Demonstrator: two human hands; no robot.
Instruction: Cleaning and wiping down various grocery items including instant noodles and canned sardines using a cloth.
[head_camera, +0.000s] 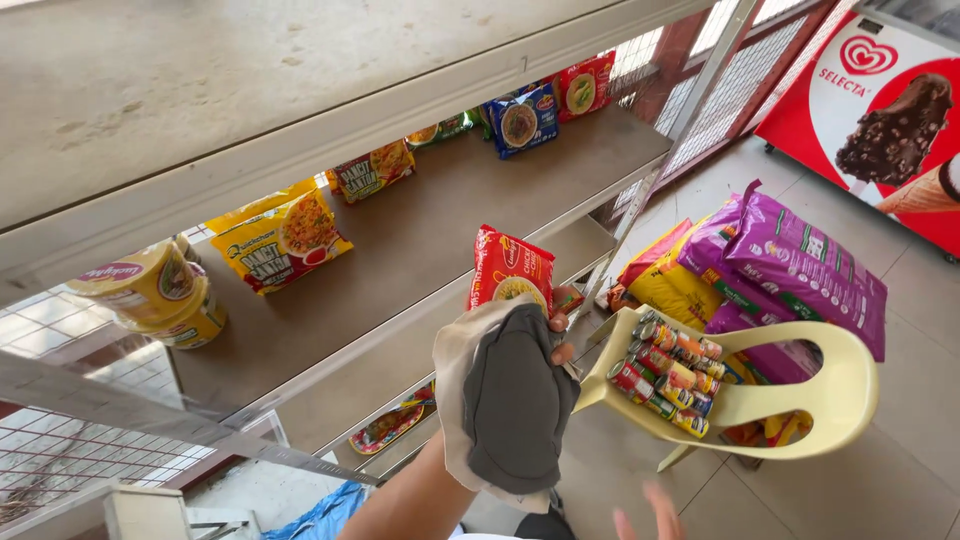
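My left hand (560, 348) reaches up over the front edge of the middle metal shelf (420, 230). It is draped in a grey and white cloth (515, 400), and only a few fingertips show. Those fingers grip a red instant noodle packet (510, 268), held upright just above the shelf edge. My right hand (650, 512) shows only blurred, spread fingertips at the bottom edge, and it holds nothing.
On the shelf lie yellow noodle packets (285, 240), noodle cups (150, 290), a blue packet (520, 120) and a red packet (582, 88). To the right, a pale yellow plastic chair (820, 390) holds several cans (670, 375). Purple and yellow sacks (800, 260) and a red freezer (880, 120) stand behind.
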